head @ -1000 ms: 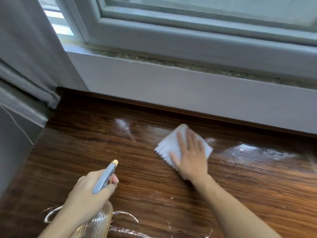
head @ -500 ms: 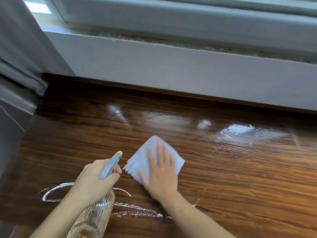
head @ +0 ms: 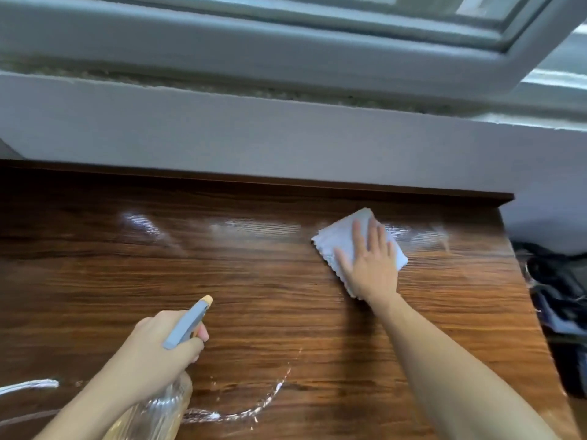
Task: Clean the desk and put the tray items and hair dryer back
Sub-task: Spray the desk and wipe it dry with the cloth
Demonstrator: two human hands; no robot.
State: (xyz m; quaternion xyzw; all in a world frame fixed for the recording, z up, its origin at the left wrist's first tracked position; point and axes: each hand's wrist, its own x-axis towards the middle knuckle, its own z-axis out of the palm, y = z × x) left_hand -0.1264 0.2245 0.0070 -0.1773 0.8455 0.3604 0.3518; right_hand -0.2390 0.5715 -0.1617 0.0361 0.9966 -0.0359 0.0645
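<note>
Now, glossy dark-wood desk (head: 254, 281), wet streaks (head: 266, 401), right hand (head: 371, 265) flat on cloth (head: 341, 231)

You see a glossy dark-brown wood-grain desk top (head: 254, 281), wet-streaked; a soft white scallop-edged cloth (head: 346, 236); a clear ribbed plastic spray bottle (head: 158, 411).

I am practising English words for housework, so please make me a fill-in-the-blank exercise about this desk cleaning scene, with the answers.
1. The right hand presses a folded ____ flat on the desk.
2. The left hand grips a clear spray ____.
3. Above the desk's far edge is a grey-framed ____.
Answers: cloth; bottle; window.
</note>
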